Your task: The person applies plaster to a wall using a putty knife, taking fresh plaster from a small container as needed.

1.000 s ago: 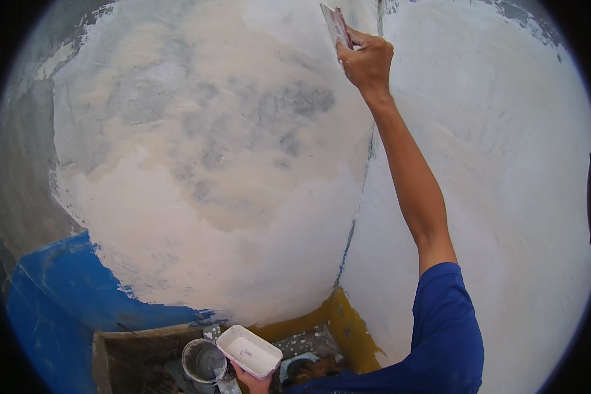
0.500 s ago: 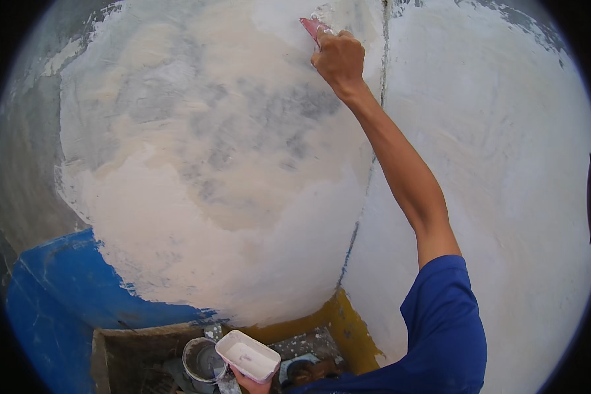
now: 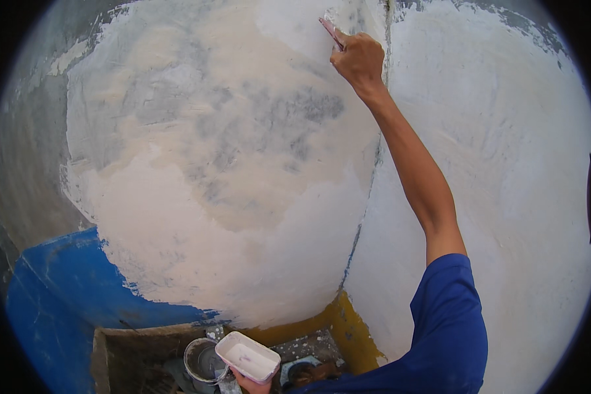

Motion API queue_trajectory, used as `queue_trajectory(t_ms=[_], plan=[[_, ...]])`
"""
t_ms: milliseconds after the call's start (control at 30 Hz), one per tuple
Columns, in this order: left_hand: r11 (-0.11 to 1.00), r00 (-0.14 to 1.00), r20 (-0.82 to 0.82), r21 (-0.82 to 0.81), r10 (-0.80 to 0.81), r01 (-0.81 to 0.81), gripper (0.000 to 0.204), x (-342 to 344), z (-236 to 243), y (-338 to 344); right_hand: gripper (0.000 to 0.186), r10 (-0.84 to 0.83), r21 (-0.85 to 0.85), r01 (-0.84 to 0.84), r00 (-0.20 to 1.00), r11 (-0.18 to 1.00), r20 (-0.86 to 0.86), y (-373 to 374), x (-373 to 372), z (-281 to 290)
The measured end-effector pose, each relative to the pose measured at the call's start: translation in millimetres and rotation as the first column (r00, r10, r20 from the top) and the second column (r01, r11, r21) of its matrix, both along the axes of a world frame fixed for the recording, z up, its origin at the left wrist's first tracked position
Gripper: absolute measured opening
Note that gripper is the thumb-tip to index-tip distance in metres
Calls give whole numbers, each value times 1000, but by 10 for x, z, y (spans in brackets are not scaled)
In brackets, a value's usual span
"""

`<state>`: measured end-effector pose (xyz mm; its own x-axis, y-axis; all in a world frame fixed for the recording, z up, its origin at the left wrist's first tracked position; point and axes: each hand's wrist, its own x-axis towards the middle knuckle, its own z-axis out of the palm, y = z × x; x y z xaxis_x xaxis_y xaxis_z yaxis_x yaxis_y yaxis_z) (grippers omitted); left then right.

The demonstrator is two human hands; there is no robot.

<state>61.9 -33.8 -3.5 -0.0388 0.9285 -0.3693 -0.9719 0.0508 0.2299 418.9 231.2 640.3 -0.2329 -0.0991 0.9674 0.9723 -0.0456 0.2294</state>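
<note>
The left grip [image 3: 255,385] clasps the tray [image 3: 267,375], a little paste inside; a bucket [image 3: 188,361] is just left of it. Farther up, the right grip [image 3: 360,60] pinches a blade [image 3: 331,30] at the wall [image 3: 144,217]. Coating looks partly done: pale below the right grip, but grey patches [image 3: 308,108] below-left and the seam [image 3: 356,243] beneath seem unfinished.

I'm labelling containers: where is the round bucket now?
In the head view, the round bucket is near the lower edge, left of centre, just left of the white tub in the left hand.
</note>
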Motion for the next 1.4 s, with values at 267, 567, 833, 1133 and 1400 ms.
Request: queue_trajectory(t_ms=[267,567,833,1133,1400], plan=[[997,998,36,72,-44,41,75,-34,-284,-11,31,195,225,-136,945,965,-264,-89,408,-101],[1000,1000,21,15,-9,9,73,0,-61,-1,26,391,10,-391,919,920,-47,-117,-248,-493],[951,982,-128,262,-138,167,71,137,137,29,34,87,231,-29,966,973,-245,108,767,530],[1000,1000,-12,-25,7,-8,72,33,-221,-7,30,306,30,-314,896,949,-323,-211,241,255],[1000,996,-89,1,13,-13,76,6,30,-74,37,3,157,11,996,987,-89,110,465,578]])
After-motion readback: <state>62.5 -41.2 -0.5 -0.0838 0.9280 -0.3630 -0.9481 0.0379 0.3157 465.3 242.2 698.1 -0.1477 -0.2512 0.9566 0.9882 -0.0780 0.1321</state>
